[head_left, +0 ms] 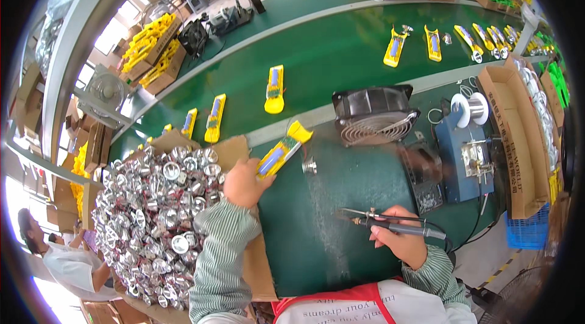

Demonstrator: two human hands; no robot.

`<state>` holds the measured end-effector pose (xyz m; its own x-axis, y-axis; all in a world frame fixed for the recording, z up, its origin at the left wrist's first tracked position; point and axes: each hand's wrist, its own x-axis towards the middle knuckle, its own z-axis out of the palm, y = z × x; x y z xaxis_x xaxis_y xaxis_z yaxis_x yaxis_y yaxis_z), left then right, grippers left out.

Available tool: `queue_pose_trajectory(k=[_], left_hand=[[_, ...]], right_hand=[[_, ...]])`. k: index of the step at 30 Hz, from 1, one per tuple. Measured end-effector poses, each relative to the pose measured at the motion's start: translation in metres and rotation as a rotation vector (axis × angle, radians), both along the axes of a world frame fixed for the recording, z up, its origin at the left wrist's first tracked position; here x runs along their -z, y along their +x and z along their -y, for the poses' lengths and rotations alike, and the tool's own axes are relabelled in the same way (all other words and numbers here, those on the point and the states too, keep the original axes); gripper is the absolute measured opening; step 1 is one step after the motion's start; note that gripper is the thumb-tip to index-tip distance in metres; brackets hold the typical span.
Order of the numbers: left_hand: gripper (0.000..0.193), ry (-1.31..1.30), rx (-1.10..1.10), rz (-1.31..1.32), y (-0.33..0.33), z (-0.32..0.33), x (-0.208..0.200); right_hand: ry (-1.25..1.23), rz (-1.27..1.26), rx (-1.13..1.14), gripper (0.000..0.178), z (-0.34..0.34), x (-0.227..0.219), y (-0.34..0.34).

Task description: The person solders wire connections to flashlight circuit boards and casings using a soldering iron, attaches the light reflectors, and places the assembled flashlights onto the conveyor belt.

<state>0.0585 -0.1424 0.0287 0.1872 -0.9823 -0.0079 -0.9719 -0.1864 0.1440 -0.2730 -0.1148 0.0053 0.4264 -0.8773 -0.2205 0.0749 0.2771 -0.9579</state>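
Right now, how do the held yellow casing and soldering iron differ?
The yellow casing is broad and bright; the soldering iron is slim and dark. The casing slants away to the right; the iron points left. Both are held, by left hand and right hand respectively.

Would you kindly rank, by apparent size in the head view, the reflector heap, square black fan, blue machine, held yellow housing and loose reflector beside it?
Largest to smallest:
1. Heap of silver reflectors
2. Square black fan and blue machine: too alike to rank
3. Yellow housing in the left hand
4. Loose silver reflector
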Motion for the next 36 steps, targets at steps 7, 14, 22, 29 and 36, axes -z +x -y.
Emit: queue_pose_trajectory(k=[7, 14, 22, 29, 36], left_hand=[[0.052, -0.014, 0.023, -0.396, -0.03, 0.179, 0.051], [0.062, -0.239, 0.132, -0.484, -0.056, 0.223, 0.05], [0.077, -0.171, -0.177, 0.015, 0.005, 0.19, 0.063], [0.068, -0.239, 0.006, -0.13, -0.036, 0.073, 0.034], [0.059, -0.099, -0.043, -0.149, -0.094, -0.099, 0.033]], right_hand=[[0.041, -0.027, 0.039, 0.015, 0.013, -0.001, 0.001], [0.103, -0.011, 0.091, 0.016, 0.025, 0.003, -0.003], [0.093, -0.027, 0.068, 0.017, 0.023, 0.004, 0.001], [0.045, -0.004, 0.103, 0.016, 0.012, 0.001, 0.0], [-0.046, -0.026, 0.049, 0.015, 0.0, -0.007, 0.006]])
